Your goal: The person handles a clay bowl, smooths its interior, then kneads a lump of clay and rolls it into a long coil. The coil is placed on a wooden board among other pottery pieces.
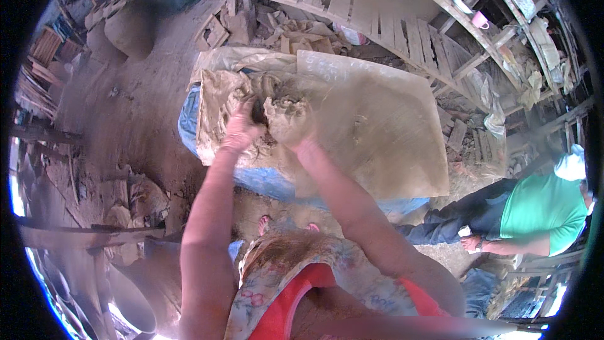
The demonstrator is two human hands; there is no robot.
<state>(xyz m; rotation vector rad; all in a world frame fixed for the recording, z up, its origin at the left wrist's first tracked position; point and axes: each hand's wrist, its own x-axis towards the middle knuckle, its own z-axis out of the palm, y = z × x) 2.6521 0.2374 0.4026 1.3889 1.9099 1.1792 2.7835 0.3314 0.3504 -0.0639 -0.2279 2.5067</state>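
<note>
A low work surface (390, 126) with a dusty board over blue plastic stands in front of me. On its left part lies a heap of wet grey-brown clay (220, 88). My left hand (244, 123) is dug into the clay with its fingers curled, gripping it. My right hand (299, 137) holds a rough lump of clay (286, 113) just beside it; the lump hides most of those fingers. A dark gap shows between the two hands.
A person in green (541, 214) is at the right, holding a small pale object. Wooden slatted racks (402, 38) run behind the board. Large clay pots (126, 31) stand at the back left, with stacked wood at the far left and a beam (94, 236) at lower left.
</note>
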